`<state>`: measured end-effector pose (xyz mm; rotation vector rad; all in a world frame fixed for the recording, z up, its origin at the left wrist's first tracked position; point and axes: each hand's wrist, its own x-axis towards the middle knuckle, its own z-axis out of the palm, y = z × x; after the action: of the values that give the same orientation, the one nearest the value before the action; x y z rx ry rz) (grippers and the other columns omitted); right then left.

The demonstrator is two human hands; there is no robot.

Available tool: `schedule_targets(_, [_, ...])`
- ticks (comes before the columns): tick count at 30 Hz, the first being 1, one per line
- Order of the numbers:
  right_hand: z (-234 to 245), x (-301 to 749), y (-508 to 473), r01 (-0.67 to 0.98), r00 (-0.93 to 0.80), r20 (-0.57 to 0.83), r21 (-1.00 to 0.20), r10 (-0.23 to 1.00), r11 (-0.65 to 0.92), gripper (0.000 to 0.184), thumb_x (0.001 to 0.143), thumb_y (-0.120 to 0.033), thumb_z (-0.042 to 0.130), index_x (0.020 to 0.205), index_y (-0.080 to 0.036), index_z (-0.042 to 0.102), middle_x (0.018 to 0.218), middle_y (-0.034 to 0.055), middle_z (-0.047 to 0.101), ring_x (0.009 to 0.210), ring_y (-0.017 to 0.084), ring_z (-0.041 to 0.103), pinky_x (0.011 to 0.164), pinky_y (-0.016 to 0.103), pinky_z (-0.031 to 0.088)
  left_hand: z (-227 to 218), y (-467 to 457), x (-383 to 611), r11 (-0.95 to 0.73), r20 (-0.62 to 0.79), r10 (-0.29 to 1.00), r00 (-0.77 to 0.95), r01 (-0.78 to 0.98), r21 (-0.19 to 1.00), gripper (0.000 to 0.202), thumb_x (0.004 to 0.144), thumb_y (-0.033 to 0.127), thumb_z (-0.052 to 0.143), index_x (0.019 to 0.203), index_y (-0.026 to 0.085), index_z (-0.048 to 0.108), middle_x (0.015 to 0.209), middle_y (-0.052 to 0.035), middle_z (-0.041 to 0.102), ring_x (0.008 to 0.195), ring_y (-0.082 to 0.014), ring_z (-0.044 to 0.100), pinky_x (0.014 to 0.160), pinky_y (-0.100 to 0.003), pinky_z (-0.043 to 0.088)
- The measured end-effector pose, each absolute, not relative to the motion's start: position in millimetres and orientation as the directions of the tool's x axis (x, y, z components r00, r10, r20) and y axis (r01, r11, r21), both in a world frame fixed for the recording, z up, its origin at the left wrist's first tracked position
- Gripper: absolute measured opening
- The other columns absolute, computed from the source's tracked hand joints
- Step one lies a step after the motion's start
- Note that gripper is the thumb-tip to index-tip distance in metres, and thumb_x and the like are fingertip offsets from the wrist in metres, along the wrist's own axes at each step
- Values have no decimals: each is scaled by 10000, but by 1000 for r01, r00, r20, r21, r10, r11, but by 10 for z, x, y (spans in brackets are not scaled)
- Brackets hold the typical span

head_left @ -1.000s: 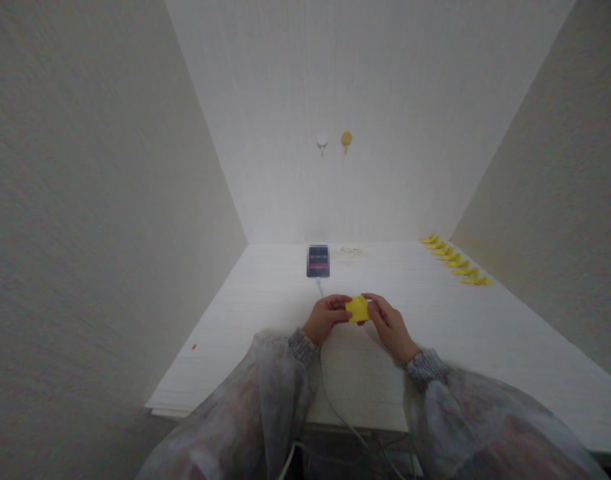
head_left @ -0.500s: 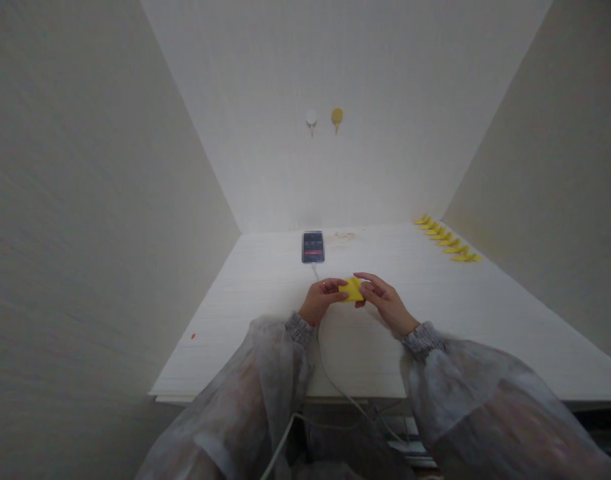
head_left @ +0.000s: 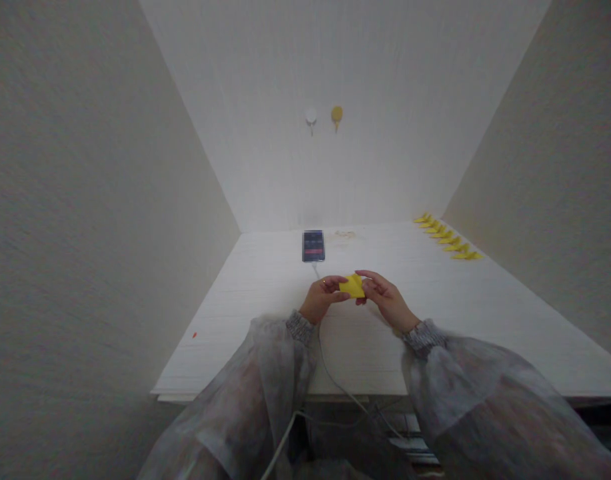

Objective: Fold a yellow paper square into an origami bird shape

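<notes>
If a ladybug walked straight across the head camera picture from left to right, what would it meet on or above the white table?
Small red bit → left hand → yellow piece between the hands → right hand → row of folded yellow shapes.

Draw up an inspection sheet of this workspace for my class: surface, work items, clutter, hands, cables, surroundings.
Surface: white tabletop, brownish mark near the back.
Work items: yellow piece, paper-like, between the hands; row of folded yellow pieces along the right side.
Clutter: red scrap at far left; phone-like device behind the hands.
Hands: left hand and right hand both grip the yellow piece.
Cables: pale cable runs from the device past the left hand to the front edge.
Surroundings: walls on three sides; white hook and yellow hook on the back wall.
</notes>
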<state>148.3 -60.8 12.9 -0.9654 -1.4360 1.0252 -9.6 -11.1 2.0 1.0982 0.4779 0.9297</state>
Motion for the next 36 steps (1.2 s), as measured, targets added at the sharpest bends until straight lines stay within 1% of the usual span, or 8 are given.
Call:
schedule_targets(4, [137, 1476, -607, 9, -97, 280, -959, 955, 282, 375, 785, -346, 456, 1123, -188, 415, 687, -2, 543, 583, 118, 537, 567, 266, 432, 24, -111, -95, 132, 116, 828, 548, -392, 910, 351, 517, 130, 688, 847, 132, 567, 858, -45, 612, 800, -146, 562, 772, -314, 401])
schedule_targets(9, [147, 1466, -614, 8, -89, 264, -964, 960, 266, 401, 771, -365, 468, 1127, -189, 414, 676, -17, 510, 578, 117, 540, 562, 269, 438, 25, -117, -100, 120, 118, 831, 543, -383, 916, 350, 517, 140, 692, 843, 129, 565, 851, -50, 616, 786, -146, 566, 767, -312, 406])
schedule_targets(20, [155, 1466, -618, 0, -87, 249, -968, 965, 250, 401, 773, -366, 464, 1133, -196, 415, 667, -22, 498, 580, 116, 533, 558, 272, 443, 32, -121, -99, 129, 95, 839, 536, -364, 922, 371, 491, 146, 707, 835, 130, 571, 846, -46, 620, 785, -147, 568, 767, -313, 415])
schedule_targets(28, [136, 1466, -612, -56, -82, 224, -974, 971, 220, 389, 766, -348, 485, 1120, -198, 428, 685, -22, 522, 569, 103, 535, 558, 261, 452, 14, -118, -99, 83, 131, 830, 541, -354, 932, 361, 506, 147, 697, 841, 129, 564, 861, -47, 612, 795, -149, 569, 757, -309, 426])
schedule_targets(31, [132, 1466, -611, -41, -76, 199, -980, 977, 196, 398, 759, -363, 488, 1117, -196, 433, 727, -5, 557, 576, 104, 535, 541, 253, 453, 14, -130, -93, 58, 129, 831, 541, -315, 947, 386, 492, 169, 703, 847, 131, 558, 872, -49, 606, 789, -155, 571, 738, -313, 439])
schedule_targets(36, [129, 1468, -605, -9, -66, 195, -981, 979, 195, 415, 752, -391, 482, 1117, -196, 437, 761, 12, 579, 582, 107, 533, 528, 242, 445, 42, -160, -89, 25, 122, 826, 551, -253, 967, 422, 478, 188, 709, 865, 141, 547, 882, -49, 597, 795, -162, 571, 736, -318, 444])
